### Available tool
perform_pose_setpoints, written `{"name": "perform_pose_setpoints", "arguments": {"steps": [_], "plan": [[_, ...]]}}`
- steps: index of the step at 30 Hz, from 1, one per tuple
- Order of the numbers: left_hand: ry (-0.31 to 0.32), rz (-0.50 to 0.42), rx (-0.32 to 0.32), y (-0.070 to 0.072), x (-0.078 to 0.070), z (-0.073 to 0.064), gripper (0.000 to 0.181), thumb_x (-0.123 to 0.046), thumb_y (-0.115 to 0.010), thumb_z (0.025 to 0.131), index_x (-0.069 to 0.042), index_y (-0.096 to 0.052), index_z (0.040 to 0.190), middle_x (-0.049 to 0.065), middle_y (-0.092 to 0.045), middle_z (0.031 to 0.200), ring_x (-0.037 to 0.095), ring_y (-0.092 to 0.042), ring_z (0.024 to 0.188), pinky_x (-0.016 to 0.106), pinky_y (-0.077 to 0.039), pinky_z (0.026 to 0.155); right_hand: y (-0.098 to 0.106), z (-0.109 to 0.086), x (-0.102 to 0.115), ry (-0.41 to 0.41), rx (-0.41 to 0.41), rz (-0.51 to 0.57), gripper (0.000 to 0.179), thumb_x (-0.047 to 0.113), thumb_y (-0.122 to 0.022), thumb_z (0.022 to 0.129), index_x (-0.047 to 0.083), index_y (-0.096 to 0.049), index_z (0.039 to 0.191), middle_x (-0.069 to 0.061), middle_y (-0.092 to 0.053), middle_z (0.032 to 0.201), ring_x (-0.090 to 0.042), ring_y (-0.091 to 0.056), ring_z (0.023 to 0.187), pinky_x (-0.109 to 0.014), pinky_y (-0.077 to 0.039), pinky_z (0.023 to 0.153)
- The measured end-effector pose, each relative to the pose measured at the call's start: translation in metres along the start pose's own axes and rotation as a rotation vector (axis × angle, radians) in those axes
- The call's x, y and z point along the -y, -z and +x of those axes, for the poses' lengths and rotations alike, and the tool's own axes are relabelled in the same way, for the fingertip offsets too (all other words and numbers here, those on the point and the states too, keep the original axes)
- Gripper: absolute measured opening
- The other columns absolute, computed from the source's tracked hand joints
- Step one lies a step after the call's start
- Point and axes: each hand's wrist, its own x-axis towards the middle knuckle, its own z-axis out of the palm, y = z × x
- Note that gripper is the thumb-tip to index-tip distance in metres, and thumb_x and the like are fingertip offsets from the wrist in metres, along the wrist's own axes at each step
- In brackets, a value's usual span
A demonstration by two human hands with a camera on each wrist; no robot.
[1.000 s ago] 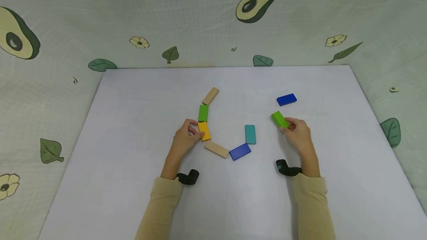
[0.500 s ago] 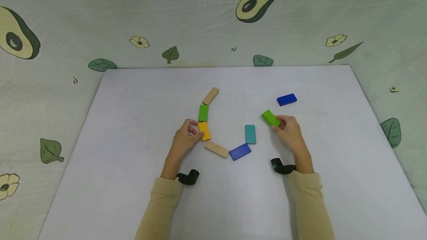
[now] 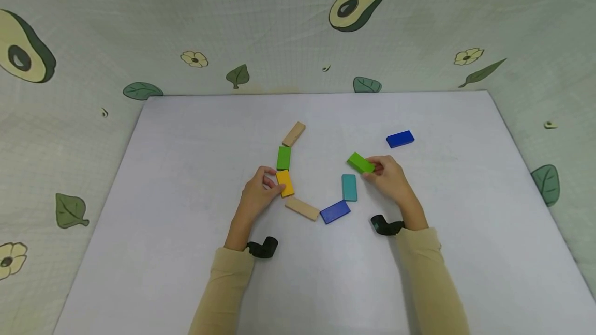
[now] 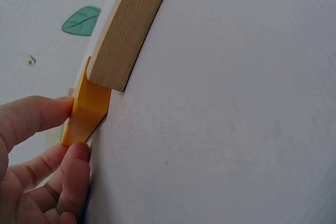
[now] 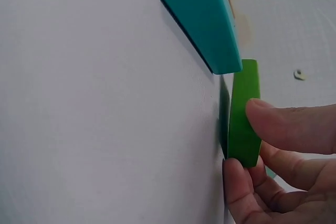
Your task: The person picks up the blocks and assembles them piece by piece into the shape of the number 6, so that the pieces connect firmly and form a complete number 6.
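My left hand (image 3: 255,194) pinches a yellow block (image 3: 286,184) between thumb and fingers; the block lies on the white table. Its lower end comes close to a plain wooden block (image 3: 302,209), which looms large in the left wrist view. My right hand (image 3: 390,179) grips a bright green block (image 3: 359,162) by its right end. That block is just beyond the far end of a teal block (image 3: 349,187), and the right wrist view shows a shadow beside it. A blue block (image 3: 335,212) lies between the teal and wooden ones.
Above the yellow block, another green block (image 3: 283,158) and a second wooden block (image 3: 294,134) continue a curved row. A separate dark blue block (image 3: 400,139) lies at the back right of the white table (image 3: 153,195). Avocado-print cloth (image 3: 279,25) surrounds the table.
My right hand has carried the bright green block leftward, from below the dark blue block to beyond the teal block. My left hand has stayed on the yellow block.
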Motion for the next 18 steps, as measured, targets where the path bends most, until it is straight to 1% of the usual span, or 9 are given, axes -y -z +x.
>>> {"name": "perform_pose_setpoints", "arguments": {"steps": [6, 13, 18], "plan": [[-0.006, -0.003, -0.007, 0.000, -0.001, -0.001, 0.040, -0.025, -0.068, 0.083, -0.010, -0.051, 0.116, 0.006, -0.056, 0.084, 0.017, -0.048, 0.067, 0.025, -0.035, 0.058, 0.002, 0.011, 0.001, 0.025, 0.031, -0.031, 0.040, 0.010, -0.066, 0.084, -0.004, -0.056, 0.120, -0.021, -0.052, 0.110, -0.031, -0.052, 0.098, -0.041, -0.043, 0.085], [-0.012, -0.007, -0.003, 0.001, -0.001, -0.002, 0.040, -0.025, -0.068, 0.083, -0.010, -0.051, 0.116, 0.006, -0.056, 0.084, 0.017, -0.048, 0.067, 0.024, -0.035, 0.058, 0.003, 0.025, 0.004, 0.010, 0.029, -0.059, 0.023, 0.015, -0.060, 0.089, -0.002, -0.063, 0.105, -0.017, -0.061, 0.098, -0.025, -0.054, 0.088, -0.030, -0.042, 0.072], [-0.010, -0.004, -0.004, 0.001, 0.000, -0.001, 0.040, -0.025, -0.068, 0.083, -0.011, -0.051, 0.116, 0.006, -0.056, 0.084, 0.016, -0.048, 0.067, 0.024, -0.035, 0.058, 0.002, 0.032, 0.010, 0.035, 0.044, -0.060, 0.022, 0.015, -0.059, 0.090, -0.002, -0.063, 0.104, -0.015, -0.060, 0.093, -0.024, -0.052, 0.085, -0.029, -0.041, 0.071]]}}
